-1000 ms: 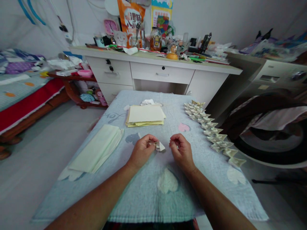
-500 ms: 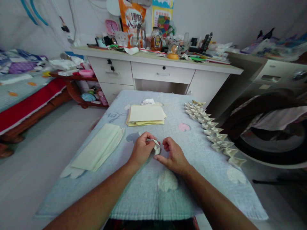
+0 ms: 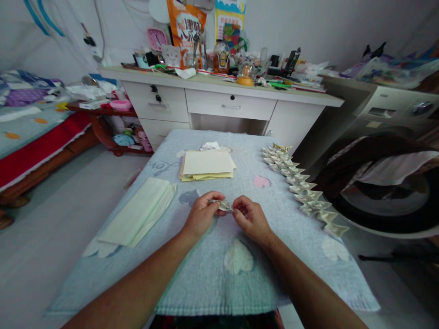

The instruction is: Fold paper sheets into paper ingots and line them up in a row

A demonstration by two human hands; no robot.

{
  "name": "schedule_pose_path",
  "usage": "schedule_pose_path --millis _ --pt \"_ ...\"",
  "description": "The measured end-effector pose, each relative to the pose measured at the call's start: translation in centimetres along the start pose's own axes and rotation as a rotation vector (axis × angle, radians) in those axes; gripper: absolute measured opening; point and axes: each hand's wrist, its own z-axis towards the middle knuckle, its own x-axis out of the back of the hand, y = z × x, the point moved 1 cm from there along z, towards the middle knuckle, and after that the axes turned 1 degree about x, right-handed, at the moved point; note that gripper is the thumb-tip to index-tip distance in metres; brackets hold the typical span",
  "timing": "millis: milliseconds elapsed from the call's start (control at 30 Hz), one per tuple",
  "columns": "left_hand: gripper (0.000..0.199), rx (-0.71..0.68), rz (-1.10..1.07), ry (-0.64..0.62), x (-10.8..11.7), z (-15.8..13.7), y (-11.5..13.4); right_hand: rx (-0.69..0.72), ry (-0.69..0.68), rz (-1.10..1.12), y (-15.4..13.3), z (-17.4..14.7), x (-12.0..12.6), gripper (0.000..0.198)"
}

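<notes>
A small piece of folded white paper (image 3: 224,206) is stretched between my two hands, just above the cloth-covered table. My left hand (image 3: 203,212) pinches its left end between thumb and fingers. The right end is pinched by my right hand (image 3: 252,218), its fingers curled in. Behind my hands lies a stack of cream paper sheets (image 3: 207,162). Pale green paper (image 3: 139,212), long and layered, rests to the left. Along the right side runs a row of folded paper boats (image 3: 303,186), set close against each other.
A blue cloth with heart prints (image 3: 206,283) covers the table. Crumpled white tissue (image 3: 210,145) lies behind the paper stack. Beyond stands a white desk (image 3: 233,106) crowded with jars and packets. A washing machine (image 3: 384,114) is at the right, a bed (image 3: 41,132) at the left.
My right hand has closed on the paper's right end, where before its thumb and fingers were apart. The folded paper has turned from upright to roughly level.
</notes>
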Motion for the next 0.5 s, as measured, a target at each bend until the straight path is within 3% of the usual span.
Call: schedule_pose_path --millis 233,500 --pt "0.018 0.027 0.001 -0.091 0.23 0.03 -0.21 0.05 0.119 -0.201 0.08 0.23 0.59 0.009" --pt "0.033 -0.018 0.1 -0.18 0.42 -0.05 -0.46 0.047 0.096 -0.223 0.42 0.17 0.54 0.01"
